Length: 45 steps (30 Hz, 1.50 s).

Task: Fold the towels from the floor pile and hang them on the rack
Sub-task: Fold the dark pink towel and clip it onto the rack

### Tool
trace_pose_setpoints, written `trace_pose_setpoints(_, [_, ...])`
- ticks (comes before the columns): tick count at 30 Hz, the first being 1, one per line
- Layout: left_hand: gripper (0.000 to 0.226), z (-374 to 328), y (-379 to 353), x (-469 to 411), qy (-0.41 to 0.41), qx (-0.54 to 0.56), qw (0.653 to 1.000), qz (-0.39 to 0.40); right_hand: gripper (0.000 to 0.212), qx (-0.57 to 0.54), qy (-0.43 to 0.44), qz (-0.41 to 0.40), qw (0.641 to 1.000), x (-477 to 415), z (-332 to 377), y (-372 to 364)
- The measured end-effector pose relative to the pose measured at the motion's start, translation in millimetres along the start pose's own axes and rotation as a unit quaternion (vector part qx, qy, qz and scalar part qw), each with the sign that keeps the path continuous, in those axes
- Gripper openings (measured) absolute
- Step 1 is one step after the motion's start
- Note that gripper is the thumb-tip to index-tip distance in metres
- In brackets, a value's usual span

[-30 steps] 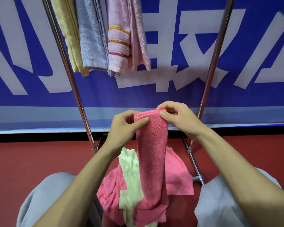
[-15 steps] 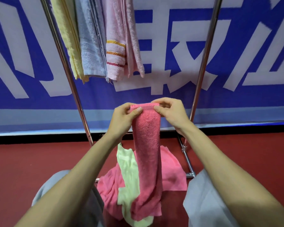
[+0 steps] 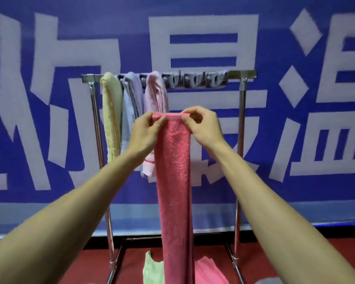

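Note:
A folded coral-pink towel hangs as a long narrow strip in front of me. My left hand pinches its top left corner and my right hand pinches its top right corner, below the top bar of the metal rack. On that bar hang a yellow towel, a light blue towel and a pale pink towel. On the red floor under the rack lies the pile: a light green towel and a pink towel.
A grey strip of clips runs along the right half of the bar. The rack's right post and left post stand before a blue banner with large white characters.
I have risen and the view has tilted up, so the rack's top bar shows. Both hands have lifted the pink towel off the floor pile to just below the bar.

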<state>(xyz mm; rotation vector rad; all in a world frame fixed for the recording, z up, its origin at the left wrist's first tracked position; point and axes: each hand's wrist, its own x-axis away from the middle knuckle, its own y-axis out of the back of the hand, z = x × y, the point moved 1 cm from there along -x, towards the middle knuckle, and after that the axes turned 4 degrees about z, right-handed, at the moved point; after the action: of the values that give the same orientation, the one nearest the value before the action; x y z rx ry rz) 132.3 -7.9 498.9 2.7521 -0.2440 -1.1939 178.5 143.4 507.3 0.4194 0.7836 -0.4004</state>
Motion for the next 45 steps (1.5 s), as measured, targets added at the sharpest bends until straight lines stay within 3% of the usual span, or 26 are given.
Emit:
trace_pose_setpoints(3, [0.025,-49,15,-30,-0.071,-0.047,0.996,-0.009,0.005,-0.016,0.056,-0.019,0.998,-26,39,16])
trace_pose_setpoints(8, [0.017,-61,4,-12,-0.067,-0.165,0.982,0.058,0.009,0.038,-0.038,-0.007,0.999,-18,24,11])
trace_pose_setpoints(11, [0.018,-57,10,-10,-0.041,-0.112,0.993,0.014,0.006,-0.033,-0.030,-0.018,0.999,-16,34,22])
trace_pose_setpoints(15, [0.011,-77,4,-10,-0.047,0.012,0.999,0.022,0.006,-0.066,-0.027,0.017,0.997,-20,50,35])
trace_pose_setpoints(19, [0.012,-78,-3,-15,-0.007,0.048,0.998,0.036,0.006,-0.104,-0.044,0.017,0.993,-21,50,43])
trace_pose_setpoints(22, [0.017,-86,-10,-17,0.031,0.090,0.995,0.042,0.015,-0.176,-0.088,0.019,0.980,-18,48,45])
trace_pose_setpoints(26, [0.017,-94,-13,-18,0.084,0.121,0.988,0.052,0.030,-0.286,-0.196,0.087,0.934,0,42,44])
trace_pose_setpoints(31, [0.027,-96,-12,-19,0.176,0.240,0.955,0.008,0.042,-0.287,-0.204,0.190,0.916,17,30,48])
trace_pose_setpoints(36, [0.015,-86,-3,-18,0.235,0.311,0.920,-0.047,0.048,-0.269,-0.209,0.253,0.905,30,12,50])
trace_pose_setpoints(41, [0.025,-63,2,-14,0.266,0.332,0.901,-0.086,0.022,-0.262,-0.201,0.270,0.905,42,2,44])
trace_pose_setpoints(45, [0.026,-31,7,-13,0.306,0.360,0.871,-0.135,0.019,-0.212,-0.212,0.297,0.907,57,-15,22])
